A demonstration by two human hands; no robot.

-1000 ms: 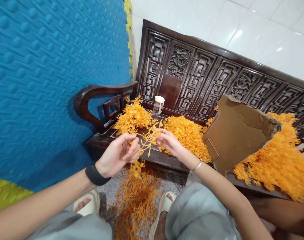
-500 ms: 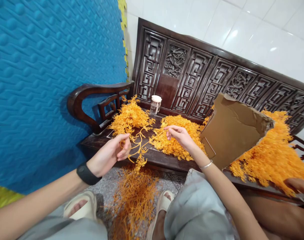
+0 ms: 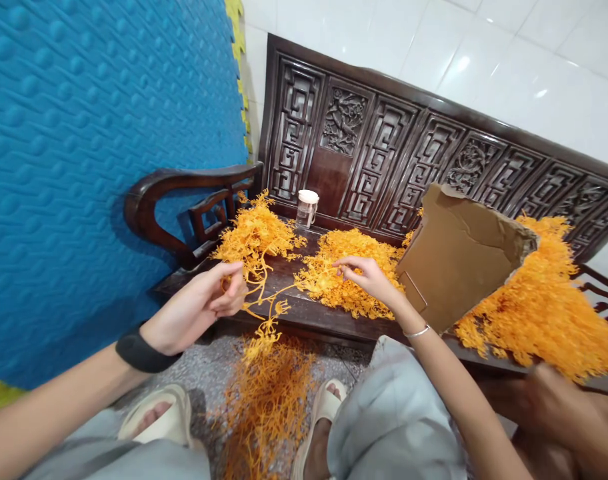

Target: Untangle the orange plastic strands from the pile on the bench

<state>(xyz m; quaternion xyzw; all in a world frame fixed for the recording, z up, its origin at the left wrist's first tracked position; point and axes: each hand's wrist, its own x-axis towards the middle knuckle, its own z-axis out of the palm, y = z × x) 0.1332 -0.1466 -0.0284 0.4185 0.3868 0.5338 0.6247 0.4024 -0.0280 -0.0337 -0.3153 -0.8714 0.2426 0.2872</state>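
My left hand (image 3: 227, 290), with a black band at the wrist, is closed on the stem of an orange branching sprig (image 3: 267, 310) that hangs over the bench's front edge. My right hand (image 3: 361, 273) is pinched in front of the middle orange pile (image 3: 354, 243); what its fingertips hold is too small to make out. Another orange pile (image 3: 257, 230) lies on the bench seat just beyond my left hand.
A lidded clear cup (image 3: 307, 208) stands by the carved backrest (image 3: 329, 173). Cardboard (image 3: 459, 260) leans beside a large orange pile (image 3: 554, 300). Orange strands (image 3: 271, 400) lie on the floor between my feet. Another person's blurred hand (image 3: 549, 393) is at lower right.
My left hand has moved left and slightly nearer, drawing the sprig along. My right hand has shifted slightly right and down. The other person's hand has moved left.
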